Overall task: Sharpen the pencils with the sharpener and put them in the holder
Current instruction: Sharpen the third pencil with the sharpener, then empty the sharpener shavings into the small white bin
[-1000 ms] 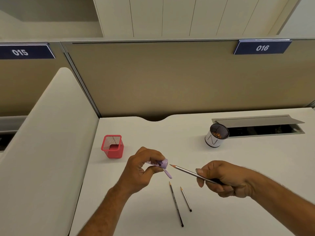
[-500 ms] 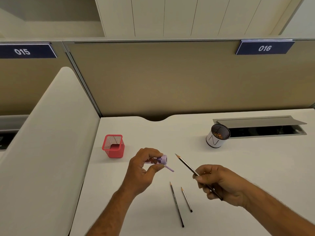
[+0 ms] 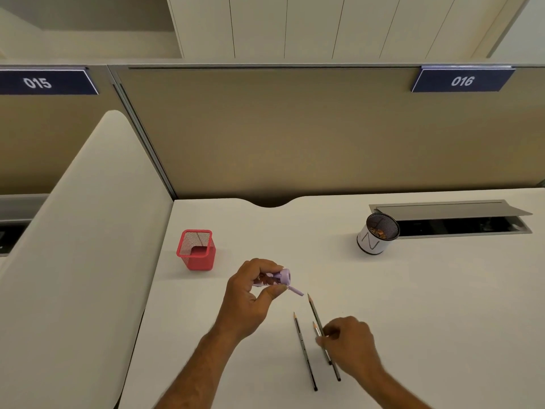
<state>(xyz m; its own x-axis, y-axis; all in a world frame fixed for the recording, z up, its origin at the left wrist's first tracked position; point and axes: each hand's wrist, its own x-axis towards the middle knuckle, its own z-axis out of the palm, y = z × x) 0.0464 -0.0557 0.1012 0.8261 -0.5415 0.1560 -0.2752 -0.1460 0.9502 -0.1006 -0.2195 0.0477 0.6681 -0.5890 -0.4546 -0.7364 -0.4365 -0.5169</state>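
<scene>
My left hand [image 3: 250, 293] holds a purple sharpener [image 3: 283, 276] above the white desk, its small lid hanging open to the right. My right hand [image 3: 348, 343] grips a dark pencil [image 3: 314, 308], its sharpened tip pointing up and left, low over the desk beside two others. A long dark pencil [image 3: 303, 349] lies to the left of it. A shorter pencil [image 3: 318, 330] lies partly under my right fingers. The red mesh holder [image 3: 197, 250] stands at the left, with no pencils in it.
A white and black mesh cup [image 3: 376, 237] with shavings inside stands at the back right, next to an open grey cable tray [image 3: 460, 224]. A tan partition wall closes the back of the desk [image 3: 442, 305]. A white divider rises along the left edge.
My right hand has drawn the pencil away from the sharpener and lowered it toward the desk, next to the two lying pencils. The left hand stayed almost still with the sharpener.
</scene>
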